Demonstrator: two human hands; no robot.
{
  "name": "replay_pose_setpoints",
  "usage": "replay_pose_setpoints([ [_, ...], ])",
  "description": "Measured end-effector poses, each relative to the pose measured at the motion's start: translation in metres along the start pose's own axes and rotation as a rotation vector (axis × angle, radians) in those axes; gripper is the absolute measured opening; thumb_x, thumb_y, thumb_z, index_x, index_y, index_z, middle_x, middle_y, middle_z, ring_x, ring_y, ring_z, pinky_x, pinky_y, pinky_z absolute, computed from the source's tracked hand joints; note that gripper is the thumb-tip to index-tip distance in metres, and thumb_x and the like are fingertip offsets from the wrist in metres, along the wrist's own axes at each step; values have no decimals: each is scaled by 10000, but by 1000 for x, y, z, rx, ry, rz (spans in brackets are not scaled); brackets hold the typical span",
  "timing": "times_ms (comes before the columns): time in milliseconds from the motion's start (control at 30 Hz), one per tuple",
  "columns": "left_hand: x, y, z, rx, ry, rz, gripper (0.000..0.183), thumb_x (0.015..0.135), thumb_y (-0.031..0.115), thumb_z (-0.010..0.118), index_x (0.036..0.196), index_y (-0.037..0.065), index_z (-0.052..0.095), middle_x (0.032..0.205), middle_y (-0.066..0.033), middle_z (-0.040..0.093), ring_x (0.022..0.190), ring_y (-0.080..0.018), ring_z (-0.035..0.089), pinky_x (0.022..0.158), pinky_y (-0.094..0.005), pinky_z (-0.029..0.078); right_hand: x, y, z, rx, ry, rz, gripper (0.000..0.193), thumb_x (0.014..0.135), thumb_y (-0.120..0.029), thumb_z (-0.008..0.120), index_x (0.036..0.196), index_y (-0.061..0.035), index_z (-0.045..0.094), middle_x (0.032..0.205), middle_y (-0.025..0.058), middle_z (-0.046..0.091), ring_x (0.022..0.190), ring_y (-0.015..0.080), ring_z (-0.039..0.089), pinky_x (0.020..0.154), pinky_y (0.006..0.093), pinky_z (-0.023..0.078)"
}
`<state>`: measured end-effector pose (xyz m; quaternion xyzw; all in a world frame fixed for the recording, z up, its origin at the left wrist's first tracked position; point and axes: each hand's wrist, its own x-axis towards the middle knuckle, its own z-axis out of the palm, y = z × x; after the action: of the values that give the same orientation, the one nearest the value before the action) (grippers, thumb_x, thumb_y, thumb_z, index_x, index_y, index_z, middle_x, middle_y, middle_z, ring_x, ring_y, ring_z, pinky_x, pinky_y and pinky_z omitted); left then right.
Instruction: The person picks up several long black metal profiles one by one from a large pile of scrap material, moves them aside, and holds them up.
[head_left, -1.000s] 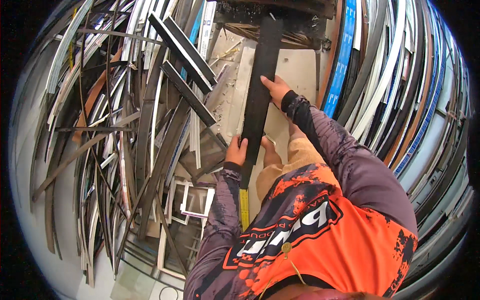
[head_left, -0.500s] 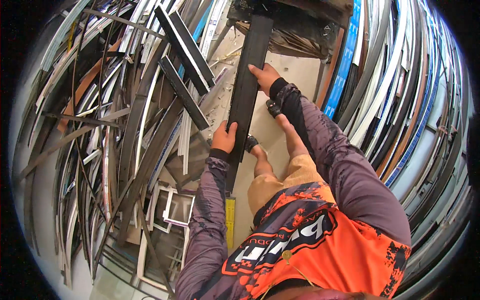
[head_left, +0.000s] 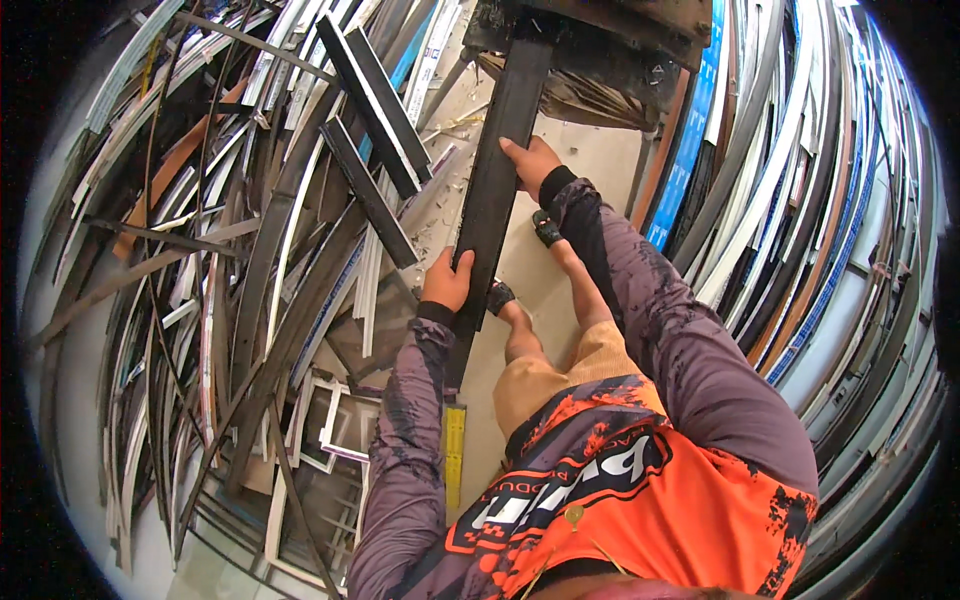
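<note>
A long dark profile bar point(head_left: 490, 205) runs from the dark bench down toward my body. My left hand point(head_left: 446, 279) grips its left edge at the near part, thumb on top. Farther up, my right hand point(head_left: 531, 167) is closed on the right edge, its thumb also lying on the upper face. The bar's far end meets the dark workbench point(head_left: 590, 50); how it sits there I cannot make out. To the left, short dark profile pieces point(head_left: 372, 190) with white edges lie slanted across the pile.
A large heap of long strips point(head_left: 200, 260) fills the left side. Stacked profiles point(head_left: 800, 180) stand along the right, with a blue strip point(head_left: 683, 150) nearest. White frames point(head_left: 335, 420) and a yellow strip point(head_left: 455, 450) lie near my left forearm. My feet are on the beige floor point(head_left: 590, 150).
Both hands keep the same grip on the bar. The view has shifted slightly, and my right foot appears a little lower in it.
</note>
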<state>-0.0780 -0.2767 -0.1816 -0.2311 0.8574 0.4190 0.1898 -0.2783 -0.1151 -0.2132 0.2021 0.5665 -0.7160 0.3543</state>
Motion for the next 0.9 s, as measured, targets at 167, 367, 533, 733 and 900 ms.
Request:
replay_pose_setpoints([
  [167, 4, -8, 7, 62, 51, 11, 689, 926, 517, 518, 1188, -121, 533, 1108, -335, 598, 1083, -437, 576, 922, -433, 448, 15, 14, -4, -1, 1, -53, 425, 899, -256, 646, 1138, 65, 502, 995, 162, 642, 804, 273, 664, 707, 405, 560],
  [367, 18, -9, 13, 4, 47, 35, 669, 916, 500, 535, 1204, -104, 538, 1099, -328, 606, 1069, -444, 579, 900, -437, 459, 37, 14, -19, -146, -28, -139, 440, 917, -305, 618, 1169, 33, 491, 1021, 139, 632, 846, 249, 656, 729, 400, 557],
  [533, 7, -27, 0, 65, 86, 39, 647, 914, 491, 536, 1189, -94, 548, 1065, -327, 613, 1032, -460, 584, 873, -456, 467, 3, 1, 11, -76, -41, -58, 443, 924, -321, 605, 1185, 15, 482, 996, 118, 624, 838, 228, 650, 699, 402, 560],
  [733, 6, -26, 1, 138, 97, 39, 629, 916, 498, 525, 1173, -74, 562, 1031, -318, 624, 1006, -468, 587, 855, -471, 467, -5, 6, 7, -9, -58, -92, 434, 927, -317, 597, 1180, 17, 485, 966, 113, 627, 806, 209, 646, 647, 373, 552],
  [900, 16, -19, 4, 14, 36, 42, 619, 916, 506, 520, 1146, -66, 571, 1010, -316, 627, 991, -470, 589, 840, -468, 468, 19, 13, -6, -107, -40, -135, 425, 931, -318, 592, 1172, 18, 493, 998, 118, 635, 803, 216, 656, 669, 371, 560],
])
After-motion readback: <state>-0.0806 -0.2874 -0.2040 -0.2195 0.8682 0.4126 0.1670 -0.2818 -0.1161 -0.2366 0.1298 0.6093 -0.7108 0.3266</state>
